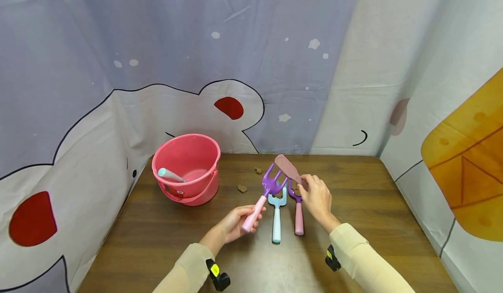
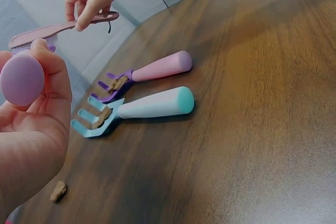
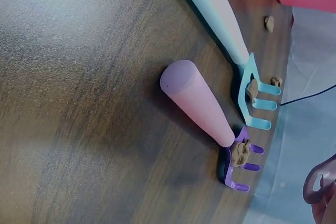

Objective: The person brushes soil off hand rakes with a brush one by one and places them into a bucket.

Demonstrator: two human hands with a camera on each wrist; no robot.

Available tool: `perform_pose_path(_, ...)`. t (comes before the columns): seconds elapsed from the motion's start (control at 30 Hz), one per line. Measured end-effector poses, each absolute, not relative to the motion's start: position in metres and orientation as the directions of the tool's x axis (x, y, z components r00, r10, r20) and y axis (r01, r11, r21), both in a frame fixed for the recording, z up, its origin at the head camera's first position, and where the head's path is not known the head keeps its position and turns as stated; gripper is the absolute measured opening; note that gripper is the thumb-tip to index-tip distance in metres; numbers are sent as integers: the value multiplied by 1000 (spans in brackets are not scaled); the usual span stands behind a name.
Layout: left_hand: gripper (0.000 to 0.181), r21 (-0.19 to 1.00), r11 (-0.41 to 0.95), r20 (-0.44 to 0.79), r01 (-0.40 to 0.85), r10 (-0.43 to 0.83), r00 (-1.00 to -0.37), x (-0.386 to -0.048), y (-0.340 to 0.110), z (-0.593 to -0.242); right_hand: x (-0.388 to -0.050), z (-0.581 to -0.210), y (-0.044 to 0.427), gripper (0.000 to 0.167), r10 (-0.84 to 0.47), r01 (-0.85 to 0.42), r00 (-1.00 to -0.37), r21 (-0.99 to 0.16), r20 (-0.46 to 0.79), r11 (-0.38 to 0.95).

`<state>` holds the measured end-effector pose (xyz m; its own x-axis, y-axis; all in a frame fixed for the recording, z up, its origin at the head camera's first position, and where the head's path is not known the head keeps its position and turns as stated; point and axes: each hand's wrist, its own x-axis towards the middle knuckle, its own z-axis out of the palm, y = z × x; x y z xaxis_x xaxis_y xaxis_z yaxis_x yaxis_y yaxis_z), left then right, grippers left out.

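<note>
My left hand [image 1: 237, 224] grips the pink handle of a purple toy fork [image 1: 271, 184], held above the table with its prongs pointing away. My right hand [image 1: 317, 197] pinches a dusty-pink flat brush-like tool [image 1: 287, 167] by one end; its other end reaches over the fork's prongs. Below them, a light-blue fork [image 1: 277, 218] and a second purple fork with a pink handle [image 1: 299, 218] lie side by side. Brown lumps [image 3: 240, 153] sit at the prongs of both lying forks, seen in the right wrist view.
A pink bucket [image 1: 208, 190] stands at the back left, a white handle with a light-blue end [image 1: 170, 175] leaning inside it. Two small brown lumps [image 1: 242, 188] lie on the wooden table [image 1: 353, 205] right of the bucket. Printed cloth [image 1: 188, 44] hangs behind and along the sides.
</note>
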<state>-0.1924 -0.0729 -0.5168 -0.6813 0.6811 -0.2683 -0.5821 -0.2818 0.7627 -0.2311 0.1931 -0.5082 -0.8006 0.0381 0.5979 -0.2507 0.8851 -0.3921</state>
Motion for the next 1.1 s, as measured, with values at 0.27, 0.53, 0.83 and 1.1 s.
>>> perform_pose_path(0.27, 42, 767, -285, -287, -575, 649, -705, -194, -75, -518, -228, -507, 191, 25, 32, -266, -803, -405, 595, 875)
perform_pose_path(0.53, 43, 775, -291, -301, -561, 611, -733, -196, -75, -522, -220, -508, 179, 25, -76, -359, -809, -389, 582, 848)
perform_pose_path(0.83, 44, 783, -285, -294, -553, 614, -732, -197, -75, -522, -213, -509, 168, 24, -181, -464, -781, -361, 598, 809)
perform_pose_path(1.1, 36, 767, -292, -295, -572, 631, -718, -198, -75, -521, -215, -513, 170, 24, -200, -481, -782, -366, 591, 797)
